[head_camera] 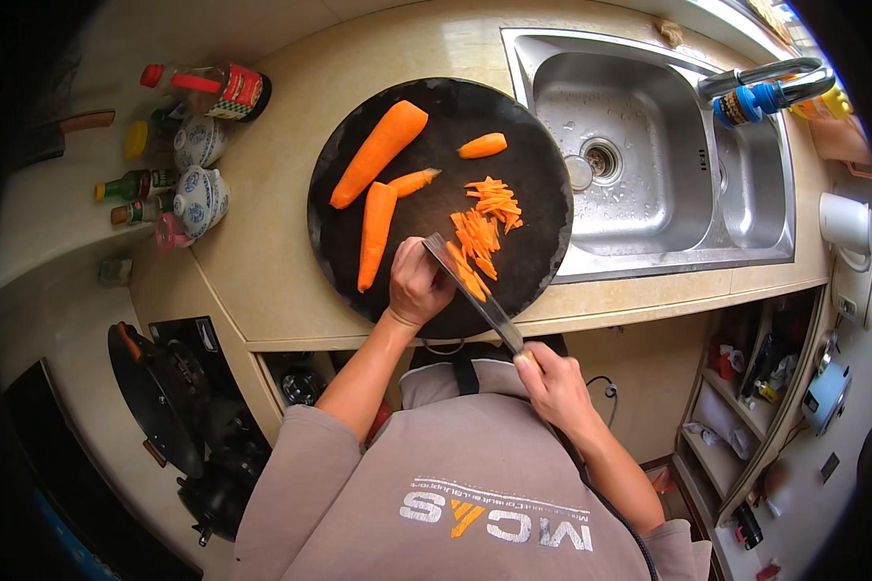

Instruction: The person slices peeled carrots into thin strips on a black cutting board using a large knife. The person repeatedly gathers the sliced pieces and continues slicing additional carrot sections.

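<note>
My right hand [556, 385] grips the handle of a kitchen knife [484, 308], whose blade slants across the near part of a round dark cutting board [443, 156]. Beside the blade's far end, my left hand [416, 282] is curled with its knuckles up; whatever lies under its fingers is hidden. Fresh carrot slices [468, 273] lie along the blade's right side. Beyond them is a pile of carrot strips [495, 200]. On the board's left are a large peeled carrot [379, 154], a long carrot piece [376, 236] and a carrot tip [414, 182]. Another short carrot piece [482, 146] lies at the back.
A steel double sink [625, 145] with a faucet [763, 76] adjoins the board's right. Sauce bottles [236, 91] and white-and-blue lidded jars [200, 203] stand left. A wok [156, 399] sits over the stove at lower left. Open shelves [734, 407] stand at lower right.
</note>
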`<action>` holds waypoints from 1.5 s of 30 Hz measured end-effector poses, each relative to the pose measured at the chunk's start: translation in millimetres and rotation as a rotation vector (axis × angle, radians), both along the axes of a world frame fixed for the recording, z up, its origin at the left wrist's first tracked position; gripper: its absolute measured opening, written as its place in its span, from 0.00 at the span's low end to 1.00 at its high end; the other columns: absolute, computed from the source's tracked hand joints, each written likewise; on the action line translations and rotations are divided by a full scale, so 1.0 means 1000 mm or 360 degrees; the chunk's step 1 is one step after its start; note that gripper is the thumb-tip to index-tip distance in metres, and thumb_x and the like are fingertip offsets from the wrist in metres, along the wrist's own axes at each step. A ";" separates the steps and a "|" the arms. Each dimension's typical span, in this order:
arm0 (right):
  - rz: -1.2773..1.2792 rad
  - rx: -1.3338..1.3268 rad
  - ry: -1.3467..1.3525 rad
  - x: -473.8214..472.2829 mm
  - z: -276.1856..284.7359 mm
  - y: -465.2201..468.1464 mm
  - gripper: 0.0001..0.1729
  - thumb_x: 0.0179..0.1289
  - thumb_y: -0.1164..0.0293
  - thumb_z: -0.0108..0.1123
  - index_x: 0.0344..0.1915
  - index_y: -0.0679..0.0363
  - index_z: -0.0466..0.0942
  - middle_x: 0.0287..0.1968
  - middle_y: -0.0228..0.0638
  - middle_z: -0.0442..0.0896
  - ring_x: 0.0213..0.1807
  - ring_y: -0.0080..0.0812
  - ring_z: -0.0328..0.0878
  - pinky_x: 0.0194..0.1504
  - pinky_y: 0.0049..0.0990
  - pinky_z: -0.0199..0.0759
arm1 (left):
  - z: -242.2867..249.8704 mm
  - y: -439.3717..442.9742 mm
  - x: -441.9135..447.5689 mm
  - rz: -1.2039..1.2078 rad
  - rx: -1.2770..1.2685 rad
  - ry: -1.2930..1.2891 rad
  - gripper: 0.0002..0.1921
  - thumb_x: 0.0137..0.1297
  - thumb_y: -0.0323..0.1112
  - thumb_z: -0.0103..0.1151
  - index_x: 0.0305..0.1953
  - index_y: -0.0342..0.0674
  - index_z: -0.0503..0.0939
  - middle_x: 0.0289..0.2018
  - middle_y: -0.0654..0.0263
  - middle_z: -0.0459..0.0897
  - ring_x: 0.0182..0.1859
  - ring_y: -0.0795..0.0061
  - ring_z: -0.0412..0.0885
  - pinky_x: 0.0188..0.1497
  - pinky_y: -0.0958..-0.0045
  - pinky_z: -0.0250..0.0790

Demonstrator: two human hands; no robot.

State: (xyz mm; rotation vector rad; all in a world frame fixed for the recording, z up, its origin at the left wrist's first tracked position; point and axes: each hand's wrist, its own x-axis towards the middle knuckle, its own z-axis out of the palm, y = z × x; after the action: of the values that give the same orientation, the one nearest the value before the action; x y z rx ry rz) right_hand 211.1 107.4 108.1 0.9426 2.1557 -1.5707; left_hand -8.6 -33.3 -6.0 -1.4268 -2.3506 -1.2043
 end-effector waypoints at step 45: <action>0.0358 0.1038 0.0380 0.001 -0.006 0.029 0.23 0.68 0.47 0.67 0.37 0.57 0.78 0.23 0.38 0.83 0.23 0.44 0.84 0.23 0.40 0.76 | 0.062 0.072 -0.077 -0.0808 -0.0792 -0.0111 0.07 0.60 0.32 0.71 0.36 0.37 0.87 0.34 0.60 0.82 0.43 0.58 0.80 0.50 0.61 0.75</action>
State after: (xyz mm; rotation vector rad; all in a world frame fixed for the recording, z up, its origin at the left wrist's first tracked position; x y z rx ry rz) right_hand 212.1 136.4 102.2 0.6549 2.9053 -0.9146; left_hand -85.4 38.3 56.3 -2.2787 -2.5351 -0.7753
